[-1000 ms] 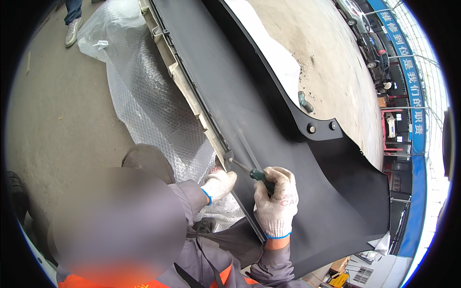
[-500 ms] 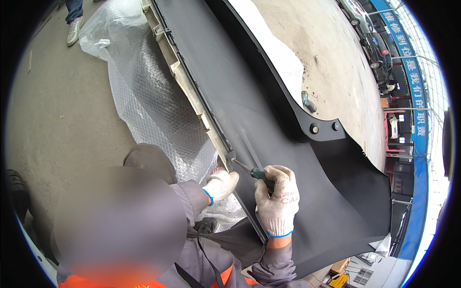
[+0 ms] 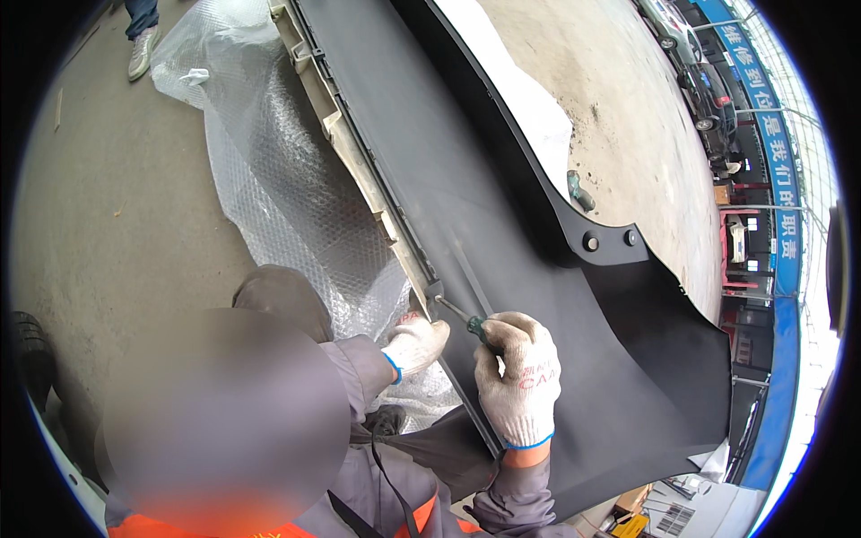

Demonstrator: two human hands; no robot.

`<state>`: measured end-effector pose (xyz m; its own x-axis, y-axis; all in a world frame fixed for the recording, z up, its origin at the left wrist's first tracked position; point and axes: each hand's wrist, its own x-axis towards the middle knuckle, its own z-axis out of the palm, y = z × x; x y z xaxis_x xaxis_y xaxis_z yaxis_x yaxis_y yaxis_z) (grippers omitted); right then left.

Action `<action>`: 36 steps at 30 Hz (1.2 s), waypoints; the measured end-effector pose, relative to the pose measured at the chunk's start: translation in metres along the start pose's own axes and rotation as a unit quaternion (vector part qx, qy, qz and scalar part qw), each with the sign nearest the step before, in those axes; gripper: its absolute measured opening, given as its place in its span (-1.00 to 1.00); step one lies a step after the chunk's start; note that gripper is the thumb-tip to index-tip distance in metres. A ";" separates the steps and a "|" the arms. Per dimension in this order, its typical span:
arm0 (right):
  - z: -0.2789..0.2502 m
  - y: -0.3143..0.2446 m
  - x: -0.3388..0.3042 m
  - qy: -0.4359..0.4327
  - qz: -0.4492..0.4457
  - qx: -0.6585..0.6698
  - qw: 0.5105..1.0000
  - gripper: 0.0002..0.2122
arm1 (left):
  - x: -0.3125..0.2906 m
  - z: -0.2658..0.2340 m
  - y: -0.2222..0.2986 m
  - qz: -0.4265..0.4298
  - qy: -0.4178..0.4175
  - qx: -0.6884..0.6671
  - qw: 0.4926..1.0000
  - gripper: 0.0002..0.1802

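Note:
A long black car bumper cover [image 3: 538, 314] lies diagonally in front of me, with a pale strip [image 3: 341, 143] along its left edge. My right hand [image 3: 520, 381], in a white knit glove with a blue cuff, is closed around the green handle of a screwdriver [image 3: 476, 326]. Its shaft points up and left, with the tip at a small fastener spot by the bumper's edge. My left hand [image 3: 417, 344], gloved the same way, grips the bumper's edge just below that tip. Its fingertips are partly hidden behind the edge.
Bubble wrap [image 3: 269, 170] spreads on the floor under and left of the bumper. A green and dark tool [image 3: 580, 191] lies on the floor beyond. Another person's leg and shoe [image 3: 142, 54] stand at the far left. Parked cars [image 3: 708, 94] line the right; a yellow item [image 3: 631, 526] sits lower right.
My right hand has turned slightly on the screwdriver and covers more of its handle. The tip and my left hand stay at the same place on the bumper. The view has shifted a little.

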<state>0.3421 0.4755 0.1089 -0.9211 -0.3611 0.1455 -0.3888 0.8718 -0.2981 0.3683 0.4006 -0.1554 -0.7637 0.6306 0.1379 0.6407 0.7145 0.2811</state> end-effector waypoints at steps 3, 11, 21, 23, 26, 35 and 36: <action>-0.011 -0.005 0.009 -0.040 -0.015 -0.020 0.999 -0.65 | 0.000 -0.006 0.003 -0.047 -0.009 -0.048 0.998 -0.83; -0.022 -0.017 0.044 -0.116 -0.020 -0.049 0.992 -0.70 | 0.005 -0.004 0.002 -0.135 -0.016 -0.180 0.974 -0.80; -0.029 -0.005 0.050 -0.217 -0.162 -0.225 0.936 -0.68 | 0.006 -0.015 0.000 -0.133 0.003 -0.216 0.967 -0.78; -0.026 -0.006 0.050 -0.264 -0.102 -0.254 0.925 -0.64 | 0.006 -0.017 0.000 -0.135 0.006 -0.216 0.967 -0.78; -0.025 -0.012 0.048 -0.262 -0.033 -0.211 0.941 -0.61 | 0.006 -0.014 0.000 -0.136 0.007 -0.210 0.968 -0.78; -0.030 -0.023 0.055 -0.347 0.023 -0.259 0.901 -0.75 | 0.005 -0.017 -0.004 -0.130 -0.028 -0.179 0.975 -0.79; -0.027 -0.016 0.046 -0.285 -0.033 -0.259 0.922 -0.75 | 0.005 -0.023 -0.003 -0.145 -0.015 -0.201 0.969 -0.81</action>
<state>0.3065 0.4542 0.1460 -0.8132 -0.4065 -0.4165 -0.5197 0.8292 0.2056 0.3610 0.3949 -0.1338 -0.9008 0.4334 -0.0275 0.3125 0.6909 0.6519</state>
